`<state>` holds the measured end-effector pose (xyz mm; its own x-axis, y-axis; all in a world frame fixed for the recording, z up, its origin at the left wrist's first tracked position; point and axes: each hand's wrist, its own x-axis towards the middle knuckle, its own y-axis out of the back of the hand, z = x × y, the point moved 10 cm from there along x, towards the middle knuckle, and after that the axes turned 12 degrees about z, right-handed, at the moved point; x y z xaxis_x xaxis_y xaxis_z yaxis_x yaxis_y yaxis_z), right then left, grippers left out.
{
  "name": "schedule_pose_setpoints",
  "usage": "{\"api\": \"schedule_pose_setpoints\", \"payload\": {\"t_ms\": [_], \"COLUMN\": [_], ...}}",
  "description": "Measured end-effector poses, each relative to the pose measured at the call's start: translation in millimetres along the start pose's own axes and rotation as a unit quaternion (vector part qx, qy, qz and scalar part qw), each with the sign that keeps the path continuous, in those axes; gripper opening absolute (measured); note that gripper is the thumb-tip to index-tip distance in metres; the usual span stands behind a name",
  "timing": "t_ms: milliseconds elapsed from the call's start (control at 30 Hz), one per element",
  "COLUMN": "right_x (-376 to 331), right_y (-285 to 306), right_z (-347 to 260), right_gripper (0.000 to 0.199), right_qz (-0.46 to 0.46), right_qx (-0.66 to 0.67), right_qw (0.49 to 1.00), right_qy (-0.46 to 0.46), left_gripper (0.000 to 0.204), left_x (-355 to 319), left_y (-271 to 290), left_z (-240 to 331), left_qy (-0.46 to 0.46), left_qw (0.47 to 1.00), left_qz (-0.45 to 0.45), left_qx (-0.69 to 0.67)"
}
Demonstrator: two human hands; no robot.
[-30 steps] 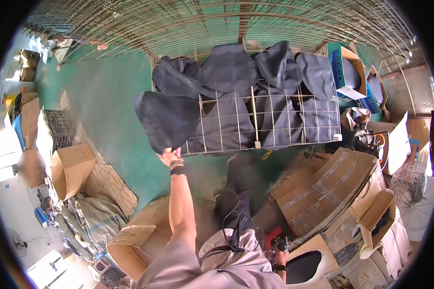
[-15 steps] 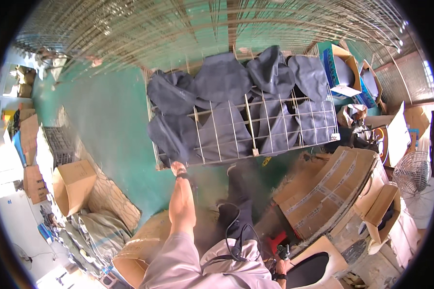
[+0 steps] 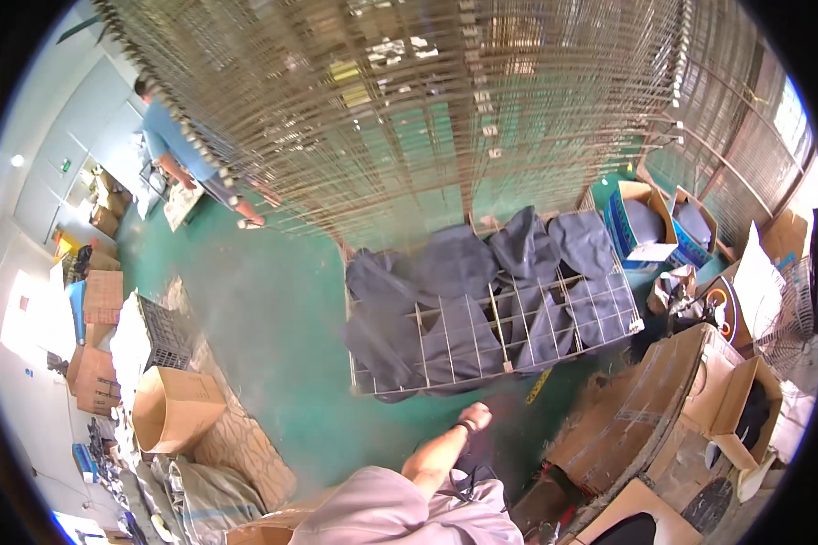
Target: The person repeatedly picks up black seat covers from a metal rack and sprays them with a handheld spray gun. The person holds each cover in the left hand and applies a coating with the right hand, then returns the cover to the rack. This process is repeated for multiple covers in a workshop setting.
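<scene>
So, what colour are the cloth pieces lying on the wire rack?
Dark navy, almost slate blue; the cloth pieces on the wire rack show in the head view.

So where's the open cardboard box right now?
In the head view, the open box sits lower left on the green floor, left of the wire rack holding dark cloth, beside a black crate.

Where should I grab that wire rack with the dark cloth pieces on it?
Take the wire rack by its near front rail, coming from your own side. That edge is bare wire, closest to your left hand, while the dark cloth pieces cover the far side. The hand seems closed and not touching it. Grip probably between upright wires.
</scene>
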<state>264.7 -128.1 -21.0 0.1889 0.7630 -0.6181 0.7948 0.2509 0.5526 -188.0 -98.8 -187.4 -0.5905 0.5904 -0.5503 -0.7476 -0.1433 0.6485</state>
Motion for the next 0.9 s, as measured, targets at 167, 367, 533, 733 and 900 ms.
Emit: {"api": "schedule_pose_setpoints", "payload": {"t_ms": [167, 367, 533, 733, 900], "right_x": [-1.9, -9.9, -19.5, -39.4, -97.6], "right_y": [0.5, 10.4, 26.3, 26.5, 78.5], "right_z": [5.5, 20.7, 45.6, 67.4, 123.2], "right_gripper": [0.043, 0.044, 0.045, 0.046, 0.047], "right_qz": [0.011, 0.019, 0.046, 0.061, 0.231], "right_qx": [0.043, 0.090, 0.117, 0.176, 0.276], "right_qw": [0.999, 0.995, 0.991, 0.982, 0.933], "right_qy": [0.019, 0.039, 0.042, 0.034, 0.027], "left_gripper": [0.044, 0.035, 0.025, 0.023, 0.042], "left_x": [-41.9, -51.2, -64.4, -39.7, -52.5], "left_y": [-51.8, -29.1, -18.0, -24.7, -113.1], "left_z": [71.8, 35.1, 26.3, 3.8, 102.1], "left_qy": [-0.156, -0.142, -0.147, -0.188, -0.316], "left_qw": [0.981, 0.985, 0.980, 0.965, 0.882], "left_qz": [-0.091, -0.076, -0.059, -0.068, -0.231], "left_qx": [0.074, 0.059, 0.120, 0.172, 0.261]}}
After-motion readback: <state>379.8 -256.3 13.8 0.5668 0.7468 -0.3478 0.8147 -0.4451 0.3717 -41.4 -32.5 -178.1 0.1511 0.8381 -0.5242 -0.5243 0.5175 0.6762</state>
